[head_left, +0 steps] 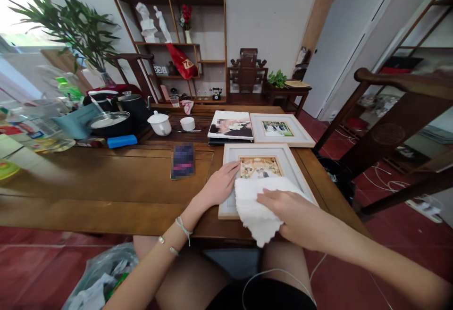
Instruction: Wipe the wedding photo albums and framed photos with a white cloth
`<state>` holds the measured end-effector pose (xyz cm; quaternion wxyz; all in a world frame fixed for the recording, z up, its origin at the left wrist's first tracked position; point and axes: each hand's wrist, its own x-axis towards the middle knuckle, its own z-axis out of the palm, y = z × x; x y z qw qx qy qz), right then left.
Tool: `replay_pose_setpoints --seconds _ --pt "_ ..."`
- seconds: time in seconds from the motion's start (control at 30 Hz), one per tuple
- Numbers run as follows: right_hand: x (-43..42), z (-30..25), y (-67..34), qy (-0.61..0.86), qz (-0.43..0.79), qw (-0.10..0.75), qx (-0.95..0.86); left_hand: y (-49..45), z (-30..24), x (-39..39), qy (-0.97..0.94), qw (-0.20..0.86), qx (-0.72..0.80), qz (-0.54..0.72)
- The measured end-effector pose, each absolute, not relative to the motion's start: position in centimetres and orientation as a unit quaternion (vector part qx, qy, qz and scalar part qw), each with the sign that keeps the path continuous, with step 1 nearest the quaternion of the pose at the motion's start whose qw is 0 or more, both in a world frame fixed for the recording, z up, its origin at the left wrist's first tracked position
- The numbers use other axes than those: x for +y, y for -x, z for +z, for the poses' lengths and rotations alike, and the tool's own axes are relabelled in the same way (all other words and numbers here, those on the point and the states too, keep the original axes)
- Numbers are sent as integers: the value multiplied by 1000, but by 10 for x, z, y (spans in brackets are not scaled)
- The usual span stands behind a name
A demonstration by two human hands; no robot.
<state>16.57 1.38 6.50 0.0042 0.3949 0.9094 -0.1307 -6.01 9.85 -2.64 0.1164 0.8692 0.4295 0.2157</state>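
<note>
A pale wooden picture frame (288,161) lies flat on the wooden table (106,178) in front of me. My left hand (217,185) rests flat on its left border, fingers stretched out, holding it down. My right hand (283,211) presses a folded white cloth (255,206) onto the lower part of the frame, fingers laid over the cloth. The cloth hangs a little over the table's front edge.
A second framed photo (281,129) and a photo book (230,126) lie further back. A small dark card (183,160) lies left of the frame. Tea ware, a white teapot (160,123), a cup (187,123) and kettles stand at the back left. A dark wooden chair (399,126) is on the right.
</note>
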Motion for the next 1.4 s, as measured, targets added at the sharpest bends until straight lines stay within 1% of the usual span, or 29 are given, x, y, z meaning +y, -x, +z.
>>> replay_pose_setpoints --seconds 0.07,0.17,0.27,0.43,0.5,0.57,0.67,0.77,0.93,1.07,1.17,1.3,1.4 --pt "25 59 -163 -413 -119 2 903 60 -26 99 -869 121 426 219" --pt "50 39 -159 -419 -59 1 906 60 -25 99 -875 117 411 226" --pt "76 24 -158 -434 3 -17 901 60 -27 100 -875 110 408 236" --pt "117 39 -150 -468 62 -93 877 59 -29 100 -867 101 430 231" --pt "130 45 -140 -435 76 -126 888 59 -29 101 -870 94 430 222" --pt "141 46 -128 -388 71 -134 909 59 -28 101 -874 83 432 208" --pt "154 39 -115 -334 19 -92 938 59 -27 101 -874 77 443 182" --pt "160 33 -116 -328 -20 -48 943 59 -26 100 -873 82 444 183" --pt "152 32 -142 -393 16 -32 919 60 -26 99 -873 91 422 227" --pt "126 32 -151 -464 50 -9 884 59 -28 100 -870 99 427 226" --pt "94 36 -140 -499 48 12 865 59 -28 100 -867 109 425 237" --pt "50 49 -120 -497 15 49 866 62 -29 100 -871 126 402 252" --pt "25 57 -113 -474 7 52 879 64 -31 102 -879 126 388 246"
